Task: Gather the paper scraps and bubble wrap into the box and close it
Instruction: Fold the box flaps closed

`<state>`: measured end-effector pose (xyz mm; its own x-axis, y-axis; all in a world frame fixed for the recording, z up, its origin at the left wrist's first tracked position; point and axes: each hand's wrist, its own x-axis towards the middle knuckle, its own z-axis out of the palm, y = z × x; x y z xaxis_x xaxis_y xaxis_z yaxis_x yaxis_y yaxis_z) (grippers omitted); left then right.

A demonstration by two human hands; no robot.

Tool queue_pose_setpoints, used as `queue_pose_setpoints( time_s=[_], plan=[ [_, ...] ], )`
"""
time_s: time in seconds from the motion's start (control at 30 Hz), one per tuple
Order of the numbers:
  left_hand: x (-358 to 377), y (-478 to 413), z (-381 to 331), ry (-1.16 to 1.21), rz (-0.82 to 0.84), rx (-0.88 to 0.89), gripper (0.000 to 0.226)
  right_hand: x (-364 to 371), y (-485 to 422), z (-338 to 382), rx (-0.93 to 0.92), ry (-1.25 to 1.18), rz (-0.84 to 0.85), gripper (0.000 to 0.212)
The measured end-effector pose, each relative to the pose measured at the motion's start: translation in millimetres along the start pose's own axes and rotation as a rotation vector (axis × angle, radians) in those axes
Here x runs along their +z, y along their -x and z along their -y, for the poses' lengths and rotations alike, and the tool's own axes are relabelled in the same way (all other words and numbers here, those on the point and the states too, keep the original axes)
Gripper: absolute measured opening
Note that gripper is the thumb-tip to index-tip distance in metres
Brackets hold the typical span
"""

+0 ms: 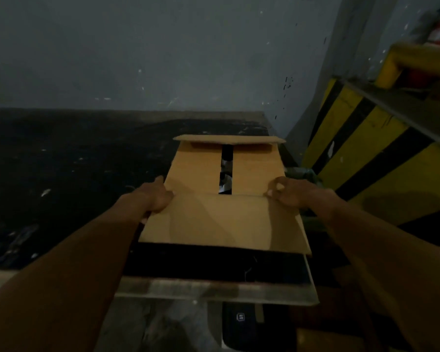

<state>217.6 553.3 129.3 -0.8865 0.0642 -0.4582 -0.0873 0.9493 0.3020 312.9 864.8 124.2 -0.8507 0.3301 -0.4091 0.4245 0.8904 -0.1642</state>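
Head view, dim light: the dark, scuffed tabletop (74, 174) runs back to a grey wall. The cardboard box (254, 171) sits at its right end, close to the near edge, beside a yellow-and-black striped frame (361, 138). Closing looks to be the step in hand, with the gathering seemingly done. The two side flaps (196, 171) lie folded flat, smooth tan board with a narrow slot between them. The near flap (221, 219), a broad stiff rectangle, hangs out toward the person, and the far flap (229, 139) stands slightly raised. The left hand (156, 199) grips the near flap's left edge, thumb on top; the right hand (288, 195) pinches its right corner with curled fingers (277, 185). Next, I judge, this flap must swing over the slot, then the far flap comes down. Through the slot show pale crumpled scraps (225, 174); whether paper or bubble wrap I cannot tell.
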Motion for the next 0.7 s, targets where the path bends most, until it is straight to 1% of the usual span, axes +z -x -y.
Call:
queue_pose_setpoints(
  time_s=[0.03, 0.07, 0.17, 0.2, 0.23, 0.27, 0.33, 0.4, 0.43, 0.5, 0.57, 0.6, 0.7],
  plan=[
    [2, 5, 5, 0.021, -0.004, -0.01, 0.068, 3, 8, -3, 0.019, -0.075, -0.001, 0.069],
    [4, 10, 10, 0.036, -0.017, -0.011, 0.069, 4, 15, -7, 0.033, -0.152, 0.0, 0.064],
    [2, 22, 21, 0.106, -0.06, -0.013, 0.068, 3, 38, -15, 0.091, -0.35, 0.097, 0.064],
    [-1, 25, 23, 0.147, -0.067, -0.016, 0.064, 1, 44, -16, 0.107, -0.411, 0.102, 0.062],
    [-5, 29, 25, 0.213, -0.058, -0.024, 0.055, -1, 47, -18, 0.122, -0.469, 0.097, 0.055],
    [-10, 32, 27, 0.322, -0.038, -0.046, 0.044, -5, 51, -17, 0.136, -0.536, 0.075, 0.044],
    [-22, 41, 30, 0.611, -0.002, -0.108, 0.028, -14, 59, -18, 0.197, -0.725, 0.019, 0.04],
    [-33, 48, 31, 0.866, -0.018, -0.119, 0.024, -21, 67, -17, 0.233, -0.937, -0.037, 0.044],
    [-38, 50, 30, 0.969, -0.032, -0.104, 0.025, -24, 71, -16, 0.248, -1.036, -0.063, 0.049],
    [-43, 54, 28, 1.134, -0.051, -0.048, 0.033, -29, 77, -9, 0.287, -1.194, -0.137, 0.062],
    [-43, 55, 26, 1.214, -0.065, 0.003, 0.043, -33, 78, -1, 0.33, -1.351, -0.217, 0.071],
    [-43, 53, 25, 1.236, -0.084, 0.026, 0.045, -35, 78, 4, 0.343, -1.417, -0.258, 0.071],
    [-41, 46, 18, 1.259, -0.146, 0.083, 0.042, -34, 70, 19, 0.371, -1.5, -0.406, 0.067]
  ],
)
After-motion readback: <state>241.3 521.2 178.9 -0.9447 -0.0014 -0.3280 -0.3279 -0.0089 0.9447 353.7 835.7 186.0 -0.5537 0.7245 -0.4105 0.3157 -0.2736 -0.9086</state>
